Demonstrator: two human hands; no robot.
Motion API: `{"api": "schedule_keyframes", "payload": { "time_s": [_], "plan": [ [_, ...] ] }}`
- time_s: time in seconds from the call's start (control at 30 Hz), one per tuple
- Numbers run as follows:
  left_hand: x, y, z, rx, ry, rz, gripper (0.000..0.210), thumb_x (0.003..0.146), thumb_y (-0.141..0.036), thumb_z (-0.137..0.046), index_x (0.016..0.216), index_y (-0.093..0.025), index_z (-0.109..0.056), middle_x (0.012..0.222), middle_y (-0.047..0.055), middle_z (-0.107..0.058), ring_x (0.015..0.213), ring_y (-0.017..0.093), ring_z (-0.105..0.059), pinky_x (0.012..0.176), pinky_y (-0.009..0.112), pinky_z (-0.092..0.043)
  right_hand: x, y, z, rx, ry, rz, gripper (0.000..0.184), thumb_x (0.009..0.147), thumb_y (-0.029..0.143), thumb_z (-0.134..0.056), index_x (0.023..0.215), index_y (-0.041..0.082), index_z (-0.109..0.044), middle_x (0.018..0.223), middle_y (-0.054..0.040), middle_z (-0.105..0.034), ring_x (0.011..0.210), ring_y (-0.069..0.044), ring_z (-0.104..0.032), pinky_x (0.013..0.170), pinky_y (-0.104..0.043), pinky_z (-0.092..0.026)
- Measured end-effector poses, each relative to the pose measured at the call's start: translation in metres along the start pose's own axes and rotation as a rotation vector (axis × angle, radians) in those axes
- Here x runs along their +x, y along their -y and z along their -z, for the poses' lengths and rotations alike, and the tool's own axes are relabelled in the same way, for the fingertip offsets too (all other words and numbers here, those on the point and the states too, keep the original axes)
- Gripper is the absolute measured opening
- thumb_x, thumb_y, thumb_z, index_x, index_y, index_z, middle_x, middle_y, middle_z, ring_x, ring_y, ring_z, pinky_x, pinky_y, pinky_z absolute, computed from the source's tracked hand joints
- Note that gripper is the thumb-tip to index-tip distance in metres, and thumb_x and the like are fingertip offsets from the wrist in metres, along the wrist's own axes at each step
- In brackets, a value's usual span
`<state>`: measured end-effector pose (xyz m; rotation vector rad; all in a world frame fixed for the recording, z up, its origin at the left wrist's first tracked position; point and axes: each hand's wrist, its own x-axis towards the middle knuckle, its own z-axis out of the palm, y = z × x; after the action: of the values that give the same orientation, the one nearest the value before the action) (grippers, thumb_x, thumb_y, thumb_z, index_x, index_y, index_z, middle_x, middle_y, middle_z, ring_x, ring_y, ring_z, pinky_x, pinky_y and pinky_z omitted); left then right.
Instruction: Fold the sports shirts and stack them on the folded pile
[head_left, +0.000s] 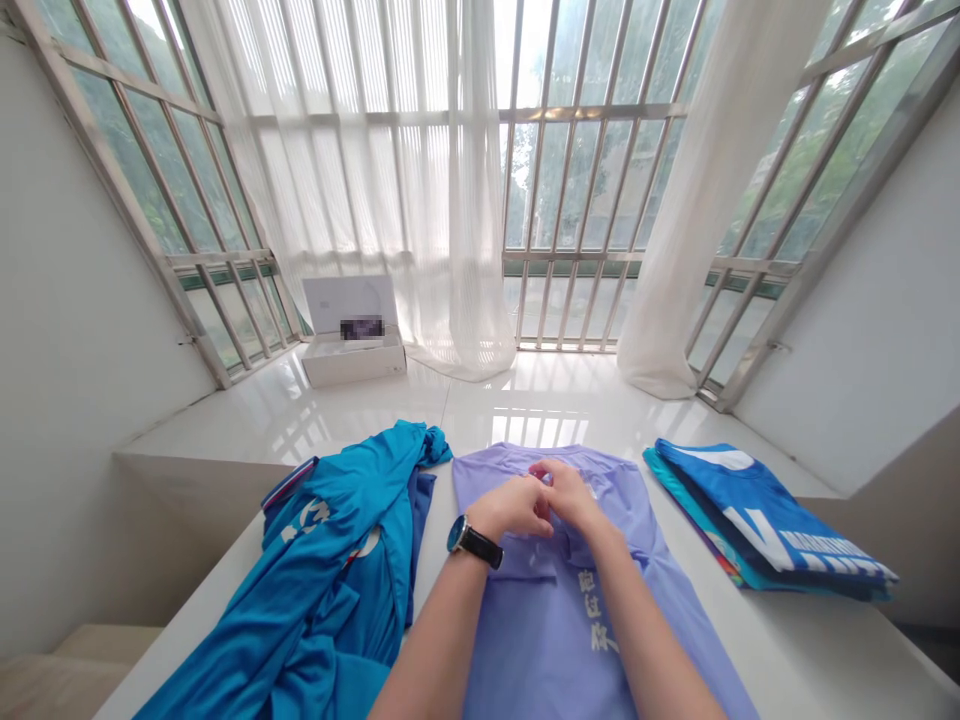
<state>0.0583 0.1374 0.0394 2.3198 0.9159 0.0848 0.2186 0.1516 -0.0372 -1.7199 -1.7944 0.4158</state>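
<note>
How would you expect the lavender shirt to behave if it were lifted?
The lavender shirt would probably sag, as its cloth shows loose wrinkles. It seems light for its size, judging by how thin and flat it lies.

On the counter (810, 660), 1 shirt (525, 640) lies in the middle, the left hand (519, 505) and right hand (568, 491) over it. Left of it lies a clothes heap (330, 570); right, a clothes stack (750, 495). Behind these 3, a box (352, 367) stands leftward on the windowsill (570, 385), before a curtain (450, 200).
</note>
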Motion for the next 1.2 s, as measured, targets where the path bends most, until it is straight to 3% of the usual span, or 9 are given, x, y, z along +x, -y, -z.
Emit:
{"api": "schedule_keyframes", "payload": {
  "time_s": [0.13,0.3,0.57,0.93,1.2],
  "plan": [
    [-0.006,0.021,0.03,0.204,-0.184,0.129,0.021,0.088,-0.023,-0.059,0.103,-0.02,-0.074,0.104,0.005,-0.076,0.096,0.021,-0.069,0.082,0.025,-0.051,-0.002,0.0,-0.005,-0.023,-0.032,-0.051,0.021,0.081,0.036,-0.062,0.091,0.021,-0.073,0.086,-0.0054,-0.071,0.081,-0.021,-0.065,0.074,-0.03,-0.048],
    [-0.015,0.063,0.056,0.34,-0.215,0.314,0.029,0.087,-0.013,-0.057,0.113,-0.017,-0.069,0.121,0.015,-0.069,0.11,0.029,-0.066,0.091,0.035,-0.051,-0.003,0.001,-0.008,-0.034,-0.083,-0.111,0.016,0.083,0.034,-0.06,0.086,0.022,-0.071,0.092,-0.0061,-0.069,0.08,-0.02,-0.064,0.073,-0.03,-0.047],
    [-0.024,0.103,0.047,0.391,-0.248,0.378,0.029,0.088,-0.02,-0.059,0.116,-0.023,-0.067,0.117,0.009,-0.07,0.109,0.025,-0.066,0.088,0.029,-0.051,0.0,-0.007,-0.01,0.074,-0.108,-0.126,0.016,0.086,0.036,-0.053,0.086,0.024,-0.064,0.09,-0.0039,-0.075,0.08,-0.02,-0.069,0.072,-0.03,-0.049],
    [-0.019,0.109,0.046,0.365,-0.325,0.348,0.017,0.091,-0.03,-0.058,0.1,-0.023,-0.072,0.108,0.006,-0.072,0.102,0.022,-0.067,0.082,0.026,-0.05,0.0,-0.008,-0.007,0.178,-0.09,-0.116,0.014,0.074,0.033,-0.064,0.084,0.023,-0.064,0.079,-0.0025,-0.074,0.076,-0.02,-0.07,0.072,-0.031,-0.052],
    [-0.011,0.111,0.036,0.354,-0.398,0.382,0.017,0.095,-0.025,-0.052,0.103,-0.019,-0.066,0.111,0.008,-0.068,0.104,0.022,-0.066,0.087,0.028,-0.05,0.0,-0.009,-0.01,0.141,-0.181,-0.141,0.016,0.081,0.037,-0.059,0.088,0.024,-0.064,0.086,-0.0053,-0.075,0.072,-0.021,-0.068,0.07,-0.033,-0.051]
  ]
}}
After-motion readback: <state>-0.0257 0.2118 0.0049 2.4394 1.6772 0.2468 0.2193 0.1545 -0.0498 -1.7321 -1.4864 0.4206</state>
